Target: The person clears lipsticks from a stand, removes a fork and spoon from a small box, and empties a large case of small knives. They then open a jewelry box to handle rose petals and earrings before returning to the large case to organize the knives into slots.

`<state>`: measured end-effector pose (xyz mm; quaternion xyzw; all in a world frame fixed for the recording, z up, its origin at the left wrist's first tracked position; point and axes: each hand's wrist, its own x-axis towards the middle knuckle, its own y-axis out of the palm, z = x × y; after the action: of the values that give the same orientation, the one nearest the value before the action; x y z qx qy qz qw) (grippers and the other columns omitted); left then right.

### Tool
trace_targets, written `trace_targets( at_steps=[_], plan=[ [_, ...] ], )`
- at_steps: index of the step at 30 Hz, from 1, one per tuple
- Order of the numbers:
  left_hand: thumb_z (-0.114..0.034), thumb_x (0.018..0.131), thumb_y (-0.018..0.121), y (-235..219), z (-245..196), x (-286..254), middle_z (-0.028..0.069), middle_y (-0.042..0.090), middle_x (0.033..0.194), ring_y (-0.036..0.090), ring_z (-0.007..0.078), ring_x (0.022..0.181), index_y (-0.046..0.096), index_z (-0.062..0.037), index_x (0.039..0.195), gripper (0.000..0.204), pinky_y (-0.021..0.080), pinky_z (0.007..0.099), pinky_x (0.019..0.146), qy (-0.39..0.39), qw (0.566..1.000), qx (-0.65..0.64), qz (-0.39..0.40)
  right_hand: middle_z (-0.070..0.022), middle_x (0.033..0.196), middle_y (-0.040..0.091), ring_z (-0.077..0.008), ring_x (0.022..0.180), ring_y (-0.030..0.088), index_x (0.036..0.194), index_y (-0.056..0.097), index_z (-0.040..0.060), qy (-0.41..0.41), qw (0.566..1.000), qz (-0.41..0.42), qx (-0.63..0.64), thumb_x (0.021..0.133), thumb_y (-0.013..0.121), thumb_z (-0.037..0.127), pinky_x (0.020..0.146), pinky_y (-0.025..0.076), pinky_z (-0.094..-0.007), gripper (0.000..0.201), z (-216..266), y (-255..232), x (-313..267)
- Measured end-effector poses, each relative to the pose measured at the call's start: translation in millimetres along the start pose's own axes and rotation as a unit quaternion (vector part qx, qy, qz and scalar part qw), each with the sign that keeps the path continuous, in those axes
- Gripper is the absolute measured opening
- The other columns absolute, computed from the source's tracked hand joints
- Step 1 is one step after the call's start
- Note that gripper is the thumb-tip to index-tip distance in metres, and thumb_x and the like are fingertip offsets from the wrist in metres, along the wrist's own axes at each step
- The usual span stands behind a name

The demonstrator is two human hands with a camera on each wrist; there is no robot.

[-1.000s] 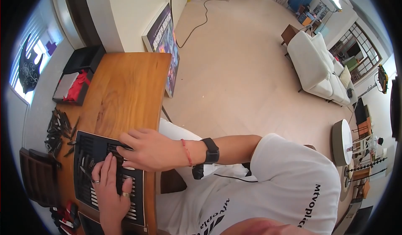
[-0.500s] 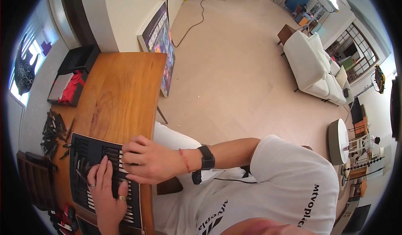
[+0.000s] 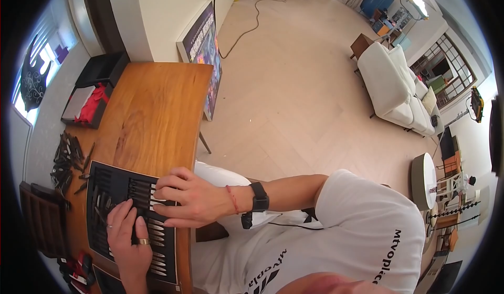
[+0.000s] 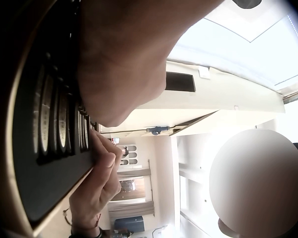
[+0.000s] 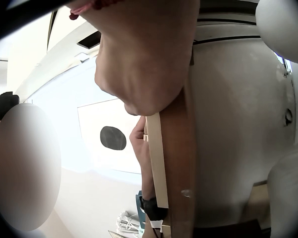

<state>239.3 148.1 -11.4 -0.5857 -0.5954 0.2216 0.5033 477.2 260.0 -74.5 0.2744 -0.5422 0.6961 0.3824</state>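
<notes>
A flat black tray (image 3: 119,188) lies on the wooden table, with rows of dark slim pieces and silver pieces (image 3: 157,247). My left hand (image 3: 129,241), a ring on it, rests over the tray's middle, fingers loosely bent beside some loose dark pieces. Across the tray's upper right part reaches my right hand (image 3: 191,198), its bent fingers spread over silver pieces near the edge; the fingertips are partly hidden. In the left wrist view the silver pieces (image 4: 62,124) sit in slots near my left hand (image 4: 124,59), and the right fingertips touch the tray's edge.
A pile of dark slim pieces (image 3: 65,155) lies left of the tray. Beyond it stands an open black box (image 3: 86,116) with red fabric inside. A brown slatted object (image 3: 44,218) is at the far left; a poster (image 3: 202,45) leans by the wall.
My right hand has drawn back from the dark pieces toward the tray's right edge, uncovering part of the row. My left hand has shifted slightly down and its thumb now lies nearer the fingers.
</notes>
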Motion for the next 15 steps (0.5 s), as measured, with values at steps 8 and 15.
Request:
trace_targets(
  at_steps=[8,15],
  plan=[
    [0.001,0.104,0.063,-0.8,-0.2,0.1,0.0186,0.076,0.116,0.071,0.0363,0.103,0.073,0.0091,0.113,0.016,0.055,0.0434,0.092,-0.031,0.995,-0.031,-0.089,-0.0143,0.118,0.060,-0.0350,0.123,0.058,0.120,0.072,0.0043,0.012,0.999,0.031,-0.015,0.100,0.077,0.036,0.101,0.045,-0.0513,0.038,2.1,-2.8,0.6],
    [0.003,0.105,0.062,-1.3,0.8,-0.3,0.0165,0.075,0.110,0.070,0.0347,0.099,0.071,0.0076,0.108,0.011,0.054,0.0429,0.087,-0.033,0.993,-0.015,-0.113,-0.0135,0.119,0.059,-0.0352,0.125,0.057,0.119,0.072,0.0064,0.012,0.999,0.048,-0.010,0.101,0.076,0.037,0.101,0.045,-0.0518,0.036,2.8,-4.6,0.6]
  ],
)
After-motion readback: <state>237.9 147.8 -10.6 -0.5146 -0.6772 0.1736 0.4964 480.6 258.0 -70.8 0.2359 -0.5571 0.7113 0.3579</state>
